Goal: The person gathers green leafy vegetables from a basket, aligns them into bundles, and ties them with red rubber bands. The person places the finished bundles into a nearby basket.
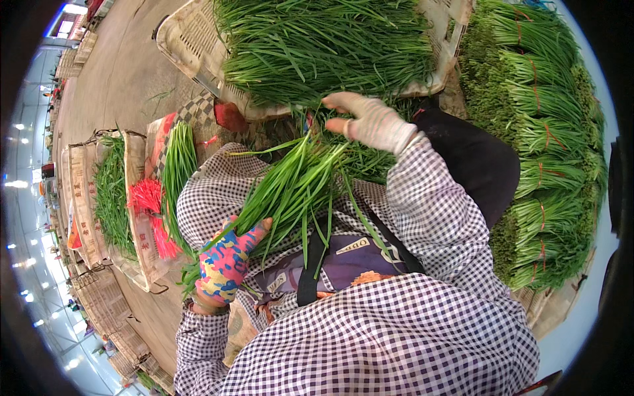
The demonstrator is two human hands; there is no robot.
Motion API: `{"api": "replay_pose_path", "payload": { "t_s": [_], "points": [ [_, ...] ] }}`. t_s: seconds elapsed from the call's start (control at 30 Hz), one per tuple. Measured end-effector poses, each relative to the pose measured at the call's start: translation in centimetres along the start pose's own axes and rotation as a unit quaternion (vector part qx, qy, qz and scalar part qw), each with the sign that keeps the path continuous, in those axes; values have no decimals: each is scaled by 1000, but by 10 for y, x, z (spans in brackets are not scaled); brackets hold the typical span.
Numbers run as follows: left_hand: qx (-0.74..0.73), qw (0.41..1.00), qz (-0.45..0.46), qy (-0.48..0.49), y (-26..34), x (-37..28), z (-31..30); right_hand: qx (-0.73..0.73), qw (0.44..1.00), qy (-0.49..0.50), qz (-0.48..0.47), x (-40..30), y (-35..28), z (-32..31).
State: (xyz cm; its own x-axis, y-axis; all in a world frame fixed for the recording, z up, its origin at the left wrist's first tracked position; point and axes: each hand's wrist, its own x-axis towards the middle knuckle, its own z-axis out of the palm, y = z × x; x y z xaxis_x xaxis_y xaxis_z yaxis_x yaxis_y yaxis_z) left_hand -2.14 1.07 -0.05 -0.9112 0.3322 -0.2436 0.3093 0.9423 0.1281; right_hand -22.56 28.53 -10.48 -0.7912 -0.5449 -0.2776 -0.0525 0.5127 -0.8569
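My left hand [225,265], in a pink, blue and yellow camouflage-patterned fingerless glove, grips the leafy part of a loose bunch of garlic chives [292,188]. The bunch lies slantwise over my lap, its pale stem ends pointing up and to the right. Some single leaves hang down from it. Just beyond those stem ends is my right hand [376,121], in a pale striped fingerless glove, thumb and fingers apart with nothing seen between them. A heap of chives [324,54] fills a plastic crate [195,42] in front of me.
Bundles of chives [540,173] tied with red bands are stacked at the right. A separate chive bunch [178,158] stands at my left, near red plastic ties [148,198]. Beyond is a crate [143,247] with chive scraps. Loose chives [369,161] lie between my knees.
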Motion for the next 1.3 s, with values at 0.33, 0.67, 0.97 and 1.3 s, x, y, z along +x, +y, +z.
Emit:
{"api": "replay_pose_path", "payload": {
  "t_s": [0.33, 0.67, 0.97, 1.3],
  "points": [
    [79, 996, 23, 24, -5, -9, 14, -107, 970, -48, 214, 53, 2, 58],
    [55, 997, 36, 43, -6, -8, 17, -200, 952, -216, 79, -7, -21, 12],
    [-15, 999, 8, 48, -4, -12, 18, -17, 995, -71, 74, 3, -6, 44],
    [29, 997, 31, 67, -7, -13, 24, -84, 994, 12, 71, -23, 8, -6]
  ]
}}
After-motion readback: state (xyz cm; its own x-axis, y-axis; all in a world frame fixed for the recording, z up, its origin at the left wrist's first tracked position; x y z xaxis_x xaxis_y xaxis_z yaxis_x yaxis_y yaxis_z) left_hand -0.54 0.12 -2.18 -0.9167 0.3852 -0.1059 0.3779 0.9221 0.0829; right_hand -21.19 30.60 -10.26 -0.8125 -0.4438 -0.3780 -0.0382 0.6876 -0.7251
